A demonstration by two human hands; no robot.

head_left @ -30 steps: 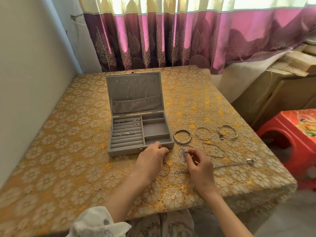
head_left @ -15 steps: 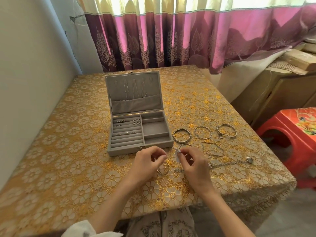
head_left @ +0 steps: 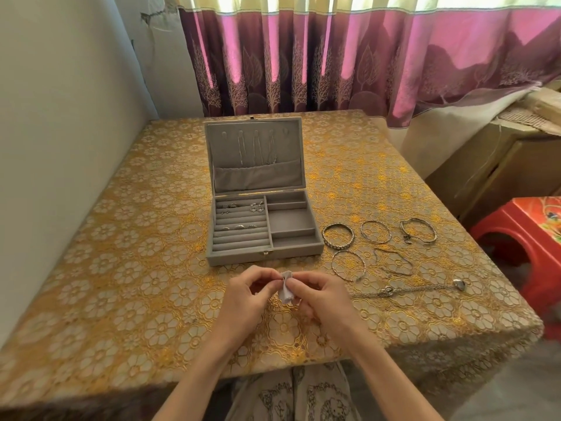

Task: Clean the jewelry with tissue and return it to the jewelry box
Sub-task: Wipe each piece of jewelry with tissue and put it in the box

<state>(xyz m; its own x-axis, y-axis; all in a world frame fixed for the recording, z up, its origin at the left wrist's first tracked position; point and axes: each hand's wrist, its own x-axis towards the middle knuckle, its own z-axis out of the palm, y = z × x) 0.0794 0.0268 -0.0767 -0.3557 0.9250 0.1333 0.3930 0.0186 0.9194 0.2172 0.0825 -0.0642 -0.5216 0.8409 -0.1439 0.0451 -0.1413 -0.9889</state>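
Note:
The grey jewelry box point(head_left: 236, 258) stands open mid-table, with rings in its left slots and chains hanging in the lid. Just in front of it my two hands meet above the cloth. My right hand point(head_left: 323, 300) pinches a small white tissue point(head_left: 287, 291). My left hand point(head_left: 247, 297) pinches a thin piece of jewelry against the tissue, and the piece is almost wholly hidden by the fingers and tissue. To the right of the box lie a beaded bangle point(head_left: 324, 237), two more bangles point(head_left: 362, 232) point(head_left: 434, 235), a nearer bangle point(head_left: 332, 265) and a chain bracelet point(head_left: 425, 287).
The gold floral tablecloth point(head_left: 136, 284) covers the table, whose near edge is just below my wrists. A wall runs along the left, a curtain point(head_left: 334, 56) hangs behind. A red plastic stool point(head_left: 516, 229) and a wooden cabinet point(head_left: 485, 177) stand at the right.
My hands have drawn together in front of the box. The bangle that hung from my left fingers is now pressed into the tissue held by my right hand.

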